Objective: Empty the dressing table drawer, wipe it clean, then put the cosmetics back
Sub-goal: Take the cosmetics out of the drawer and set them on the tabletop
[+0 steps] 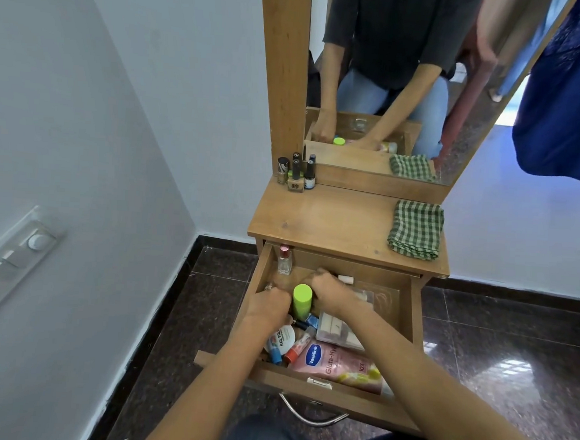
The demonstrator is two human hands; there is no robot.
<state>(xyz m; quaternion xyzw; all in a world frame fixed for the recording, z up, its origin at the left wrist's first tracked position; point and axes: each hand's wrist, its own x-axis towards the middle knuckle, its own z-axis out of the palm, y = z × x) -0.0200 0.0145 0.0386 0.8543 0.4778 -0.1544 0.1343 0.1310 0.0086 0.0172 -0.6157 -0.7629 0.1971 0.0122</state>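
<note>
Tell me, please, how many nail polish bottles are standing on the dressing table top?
3, clustered at the back left corner by the mirror: left bottle, beige middle bottle, dark right bottle. Another could be hidden behind them.

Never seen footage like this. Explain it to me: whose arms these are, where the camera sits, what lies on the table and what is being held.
No machine here: the two bare arms belong to a person, and the single camera is worn on that person's head, looking down, so you see what they see. The mirror reflects the same person. The left hand and right hand reach into the open drawer, on either side of a green-capped bottle. Their fingers are curled, but what each grips is hidden. Also in the drawer are a pink Vaseline pouch, a small perfume bottle and other cosmetics. On the tabletop stand nail polish bottles at the back left and a folded green checked cloth at the right.
</note>
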